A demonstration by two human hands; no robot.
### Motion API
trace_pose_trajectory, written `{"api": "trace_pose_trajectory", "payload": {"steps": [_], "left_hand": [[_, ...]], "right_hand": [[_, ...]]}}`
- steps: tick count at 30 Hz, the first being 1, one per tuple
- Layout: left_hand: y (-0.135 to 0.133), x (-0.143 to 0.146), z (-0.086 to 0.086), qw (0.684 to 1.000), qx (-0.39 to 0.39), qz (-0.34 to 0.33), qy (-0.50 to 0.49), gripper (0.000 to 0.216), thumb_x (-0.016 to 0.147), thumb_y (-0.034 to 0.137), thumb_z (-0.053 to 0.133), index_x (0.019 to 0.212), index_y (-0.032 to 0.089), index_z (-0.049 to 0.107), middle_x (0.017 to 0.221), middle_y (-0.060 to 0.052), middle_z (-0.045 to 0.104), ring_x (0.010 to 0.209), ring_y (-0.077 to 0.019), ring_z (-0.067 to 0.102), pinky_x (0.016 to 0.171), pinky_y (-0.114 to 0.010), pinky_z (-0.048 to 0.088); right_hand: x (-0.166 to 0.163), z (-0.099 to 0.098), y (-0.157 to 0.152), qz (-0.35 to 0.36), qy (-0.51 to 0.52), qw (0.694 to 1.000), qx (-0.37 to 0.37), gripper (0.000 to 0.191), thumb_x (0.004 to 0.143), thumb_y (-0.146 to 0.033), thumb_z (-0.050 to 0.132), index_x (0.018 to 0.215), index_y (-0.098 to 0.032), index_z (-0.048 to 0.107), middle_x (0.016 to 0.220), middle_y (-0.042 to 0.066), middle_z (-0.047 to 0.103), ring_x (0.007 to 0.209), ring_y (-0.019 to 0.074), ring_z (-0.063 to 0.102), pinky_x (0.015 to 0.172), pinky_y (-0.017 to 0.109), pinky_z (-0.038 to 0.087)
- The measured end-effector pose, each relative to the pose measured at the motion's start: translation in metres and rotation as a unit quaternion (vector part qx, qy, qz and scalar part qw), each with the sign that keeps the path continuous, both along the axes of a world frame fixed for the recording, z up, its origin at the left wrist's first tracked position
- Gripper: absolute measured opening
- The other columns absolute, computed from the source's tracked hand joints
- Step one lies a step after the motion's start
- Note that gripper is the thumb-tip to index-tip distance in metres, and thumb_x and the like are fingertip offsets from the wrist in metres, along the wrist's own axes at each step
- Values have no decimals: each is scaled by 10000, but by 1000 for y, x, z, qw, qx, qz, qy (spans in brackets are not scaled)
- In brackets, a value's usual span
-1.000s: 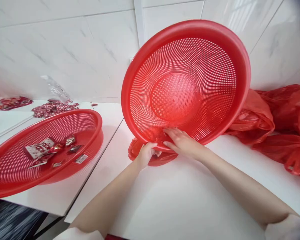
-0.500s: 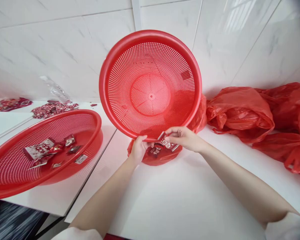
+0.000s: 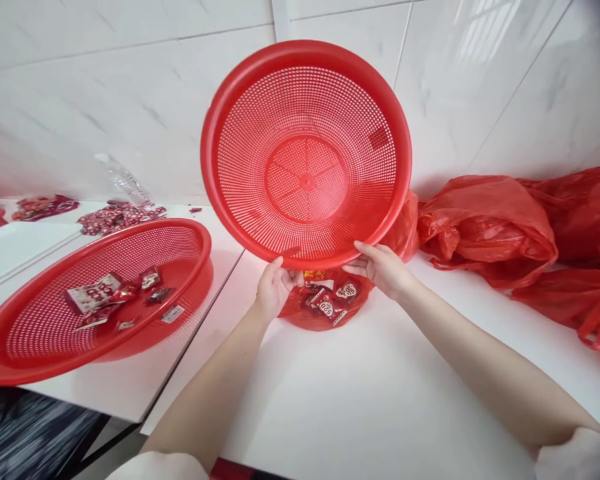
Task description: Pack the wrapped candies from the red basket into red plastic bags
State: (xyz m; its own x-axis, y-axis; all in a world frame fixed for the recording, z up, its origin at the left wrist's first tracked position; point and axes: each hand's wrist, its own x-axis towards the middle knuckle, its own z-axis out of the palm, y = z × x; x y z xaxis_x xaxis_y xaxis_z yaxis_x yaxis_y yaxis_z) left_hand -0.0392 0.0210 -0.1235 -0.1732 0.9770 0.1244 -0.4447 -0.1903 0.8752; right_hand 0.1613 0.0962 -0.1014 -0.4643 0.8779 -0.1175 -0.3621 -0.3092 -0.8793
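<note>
A round red plastic basket (image 3: 307, 157) with mesh walls is tilted up, its opening facing me. My left hand (image 3: 275, 288) grips its lower rim left of centre, thumb on top. On the right part of the same rim my right hand (image 3: 383, 268) is closed, thumb above and fingers beneath. Below the rim lies a red plastic bag (image 3: 310, 322) with several wrapped sweets (image 3: 326, 305) in its mouth; the basket hides its back part.
A second red basket (image 3: 190, 230) at the left holds several small packets (image 3: 94, 293). Red plastic bags (image 3: 485, 220) line the wall at right. A clear bottle (image 3: 125, 181), patterned packets (image 3: 120, 217) and a white tray (image 3: 25, 240) stand at the back left.
My right hand has let go of a red sweet packet, which now lies in the bag, and has taken hold of the basket's rim. The basket has risen slightly.
</note>
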Motion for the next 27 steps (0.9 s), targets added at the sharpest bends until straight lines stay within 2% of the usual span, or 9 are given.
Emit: {"api": "trace_pose_trajectory", "payload": {"steps": [2, 5, 9, 13, 16, 19, 24, 27], "left_hand": [[0, -4, 3, 999, 20, 35, -8, 294, 797, 462, 507, 885, 187, 563, 722, -37, 607, 576, -143, 519, 570, -281, 411], [4, -19, 7, 985, 30, 167, -21, 308, 776, 419, 560, 1001, 216, 507, 791, -39, 646, 574, -115, 511, 592, -250, 405], [10, -48, 5, 933, -28, 351, -74, 215, 788, 332, 541, 929, 217, 426, 836, -31, 642, 536, -66, 461, 578, -206, 370], [9, -64, 0, 889, -29, 453, -54, 233, 807, 318, 506, 1008, 260, 404, 996, -7, 606, 537, -46, 454, 556, -201, 360], [8, -64, -1, 885, -47, 462, -12, 270, 828, 380, 479, 1064, 285, 388, 978, 2, 596, 518, -49, 441, 532, -199, 351], [9, -58, -2, 889, -49, 455, -5, 284, 859, 489, 420, 1011, 248, 423, 882, -2, 588, 494, -50, 418, 498, -191, 321], [7, -36, -5, 926, -21, 377, 15, 500, 854, 664, 368, 763, 186, 486, 674, 1, 554, 439, -52, 381, 439, -207, 262], [3, -24, -4, 935, 10, 351, 58, 501, 851, 669, 405, 827, 190, 550, 656, 19, 550, 430, -58, 385, 424, -208, 258]], "right_hand": [[0, 4, 0, -58, 19, 998, -27, 132, 891, -130, 511, 848, -151, 633, 776, 44, 737, 701, 139, 691, 681, 267, 619], [1, 9, 1, -113, 48, 991, -59, 134, 878, -111, 513, 818, -180, 611, 738, 3, 720, 626, 106, 666, 616, 214, 610], [5, 14, 2, -138, 58, 986, -78, 134, 882, -138, 527, 777, -203, 579, 725, -17, 703, 585, 82, 650, 565, 150, 587], [10, 18, 3, -142, 69, 985, -63, 118, 888, -153, 535, 795, -198, 591, 750, -1, 703, 626, 85, 668, 573, 138, 588], [11, 22, 0, -142, 68, 987, -45, 115, 893, -162, 529, 807, -200, 595, 769, -4, 701, 627, 79, 666, 589, 132, 585], [12, 28, -4, -144, 72, 986, -50, 130, 899, -157, 513, 820, -199, 609, 753, -9, 702, 624, 79, 665, 578, 132, 578], [15, 35, -9, -142, 78, 986, -34, 146, 901, -155, 510, 822, -184, 630, 722, 4, 710, 623, 98, 676, 557, 152, 579], [17, 37, -11, -138, 76, 987, -14, 131, 895, -164, 524, 827, -181, 634, 739, 15, 719, 636, 106, 682, 560, 160, 581]]}}
